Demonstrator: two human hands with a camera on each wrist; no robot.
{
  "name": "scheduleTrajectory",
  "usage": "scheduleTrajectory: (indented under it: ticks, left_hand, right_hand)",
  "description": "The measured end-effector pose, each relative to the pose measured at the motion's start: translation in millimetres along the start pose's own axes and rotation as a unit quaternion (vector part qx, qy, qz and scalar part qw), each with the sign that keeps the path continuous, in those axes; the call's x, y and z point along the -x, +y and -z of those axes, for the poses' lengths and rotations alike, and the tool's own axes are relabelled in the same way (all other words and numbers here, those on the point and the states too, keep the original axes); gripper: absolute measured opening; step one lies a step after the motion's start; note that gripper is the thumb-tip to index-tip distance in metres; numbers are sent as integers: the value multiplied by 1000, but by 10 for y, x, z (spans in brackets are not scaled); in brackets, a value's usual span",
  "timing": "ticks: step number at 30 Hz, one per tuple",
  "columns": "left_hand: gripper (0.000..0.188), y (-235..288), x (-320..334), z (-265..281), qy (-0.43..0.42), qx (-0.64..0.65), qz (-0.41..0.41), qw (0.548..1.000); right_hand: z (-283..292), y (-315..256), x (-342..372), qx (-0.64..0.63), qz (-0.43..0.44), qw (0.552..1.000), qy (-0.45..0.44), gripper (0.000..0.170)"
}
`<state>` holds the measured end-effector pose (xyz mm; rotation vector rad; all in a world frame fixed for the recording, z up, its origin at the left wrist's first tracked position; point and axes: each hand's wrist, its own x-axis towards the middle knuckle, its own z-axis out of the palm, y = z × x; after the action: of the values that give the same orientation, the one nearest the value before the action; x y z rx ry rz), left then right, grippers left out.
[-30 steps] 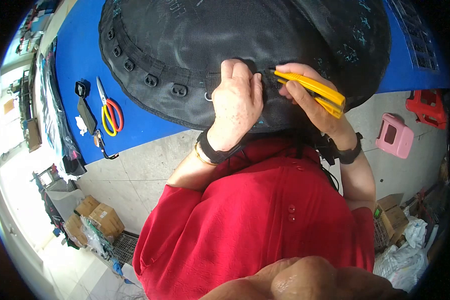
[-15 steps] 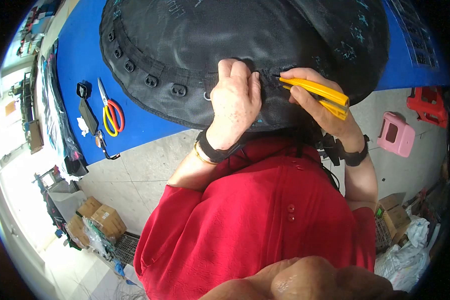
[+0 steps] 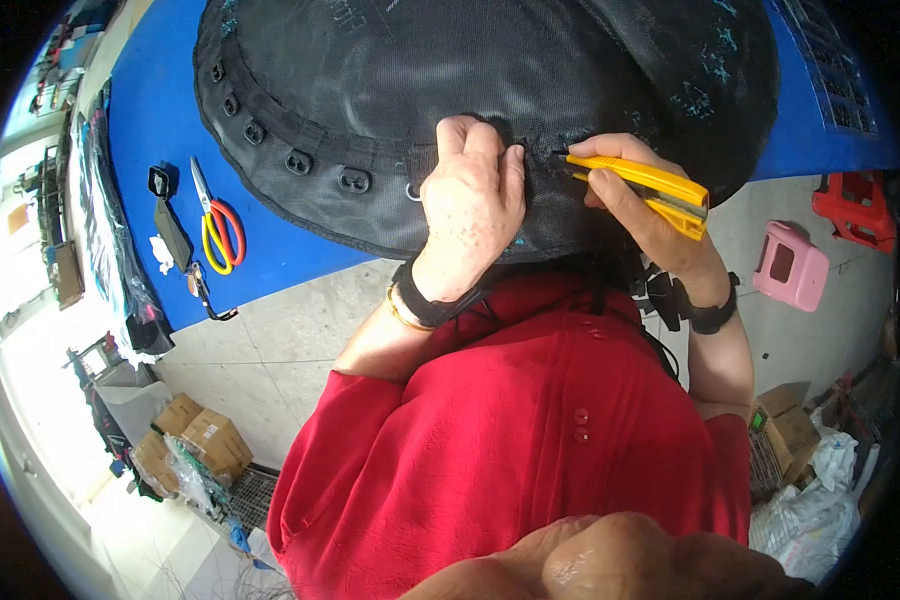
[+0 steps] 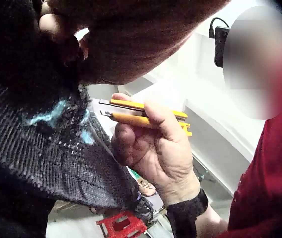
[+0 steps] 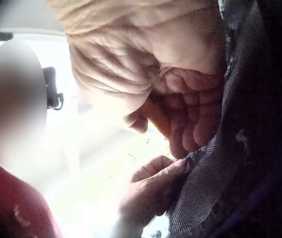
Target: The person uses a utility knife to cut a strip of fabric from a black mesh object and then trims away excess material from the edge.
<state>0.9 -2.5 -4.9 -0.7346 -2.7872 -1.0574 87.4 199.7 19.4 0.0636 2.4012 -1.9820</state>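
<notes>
A large round black mesh piece [image 3: 410, 70] is spread in front of me, with blue-green thread marks and a row of black plastic fittings [image 3: 298, 162] along its left rim. My left hand [image 3: 470, 195] grips its near part, fingers curled, beside a metal ring [image 3: 413, 192]. In my right hand [image 3: 670, 235] is a pair of yellow thread snips [image 3: 655, 182], held between thumb and fingers. The snips' dark tips point at the mesh just right of the left hand. From the left wrist, the snips [image 4: 141, 113] show their two blades apart, close to the fabric's edge.
Scissors [image 3: 213, 215] with red and yellow handles lie on the blue table [image 3: 270, 235], left of the mesh, beside a dark strap [image 3: 173, 235]. A clear compartment tray [image 3: 835, 80] is at far right. Pink [image 3: 790, 268] and red [image 3: 855, 215] stools stand on the floor.
My right hand with the thread snips has shifted slightly right, away from the left hand. The left hand keeps its place on the mesh.
</notes>
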Motion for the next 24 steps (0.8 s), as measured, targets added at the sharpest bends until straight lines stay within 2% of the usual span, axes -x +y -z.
scheduleTrajectory:
  ticks: [2, 5, 24]
  left_hand:
    - [19, -21, -1, -12, 5, -1, -8, 1000]
    - [19, -14, -1, -22, 5, 7, -7, 1000]
    - [19, -23, 11, -18, 1, 5, -6, 1000]
  right_hand:
    - [-7, -61, -7, -24, -34, 999, -2, 24]
    - [-91, -1, -55, 0, 39, 999, 31, 24]
    - [-182, 74, -152, -7, 64, 997, 36, 27]
